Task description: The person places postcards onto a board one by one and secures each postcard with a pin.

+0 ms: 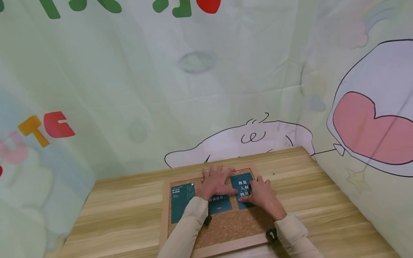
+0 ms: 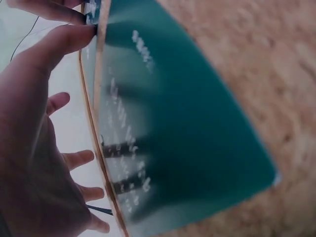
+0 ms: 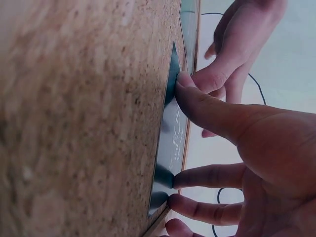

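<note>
A cork board (image 1: 235,227) with a pale wooden frame carries three dark teal cards printed in white. My left hand (image 1: 213,182) spreads its fingers over the middle card (image 1: 221,205) and hides its upper part; its thumb reaches toward the right card (image 1: 242,178). On that right card rests my right hand (image 1: 262,195), its thumb and fingertips set apart on the surface, seen also in the right wrist view on the card (image 3: 170,133). The left card (image 1: 181,204) lies flat, untouched, with a small light dot at its top right corner.
The board lies on a wood-grain table (image 1: 126,208). A printed cloth wall (image 1: 135,89) with cartoon drawings rises behind the table and along its sides. A black wrist device (image 1: 272,234) sits at my right cuff, over the board's front frame.
</note>
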Tool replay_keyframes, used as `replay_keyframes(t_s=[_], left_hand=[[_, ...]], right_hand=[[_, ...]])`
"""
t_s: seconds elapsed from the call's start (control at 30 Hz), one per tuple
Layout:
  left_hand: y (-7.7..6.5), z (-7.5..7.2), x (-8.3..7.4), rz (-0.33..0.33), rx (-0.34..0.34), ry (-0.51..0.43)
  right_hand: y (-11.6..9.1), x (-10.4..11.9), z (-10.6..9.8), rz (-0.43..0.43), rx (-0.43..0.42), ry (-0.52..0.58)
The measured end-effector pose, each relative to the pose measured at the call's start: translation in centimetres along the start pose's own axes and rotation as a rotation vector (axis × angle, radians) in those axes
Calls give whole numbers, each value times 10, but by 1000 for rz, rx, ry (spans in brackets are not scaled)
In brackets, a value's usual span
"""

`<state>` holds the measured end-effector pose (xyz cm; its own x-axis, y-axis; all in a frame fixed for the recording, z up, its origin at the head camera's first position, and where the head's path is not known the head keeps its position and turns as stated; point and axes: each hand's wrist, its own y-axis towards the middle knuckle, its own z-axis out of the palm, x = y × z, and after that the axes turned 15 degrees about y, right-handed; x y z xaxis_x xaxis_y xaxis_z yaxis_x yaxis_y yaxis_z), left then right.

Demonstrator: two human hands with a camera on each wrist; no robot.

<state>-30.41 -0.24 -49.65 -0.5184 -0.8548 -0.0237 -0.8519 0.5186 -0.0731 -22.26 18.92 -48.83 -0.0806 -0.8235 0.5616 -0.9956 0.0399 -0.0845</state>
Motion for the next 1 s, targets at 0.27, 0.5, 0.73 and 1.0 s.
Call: replay_keyframes(t_s=[0.27, 0.5, 0.73, 1.0], left_hand=[[-2, 4, 3, 14, 22, -6], [-3, 1, 1, -8, 55, -20], [0, -1, -1, -9, 71, -30], [0, -3, -2, -6, 79, -31]], right_hand=[[0, 2, 3, -3, -2, 7], [-2, -1, 3, -17, -1, 40], [-4, -8, -2, -95, -1, 66], [-3, -22, -34, -226, 9, 86]])
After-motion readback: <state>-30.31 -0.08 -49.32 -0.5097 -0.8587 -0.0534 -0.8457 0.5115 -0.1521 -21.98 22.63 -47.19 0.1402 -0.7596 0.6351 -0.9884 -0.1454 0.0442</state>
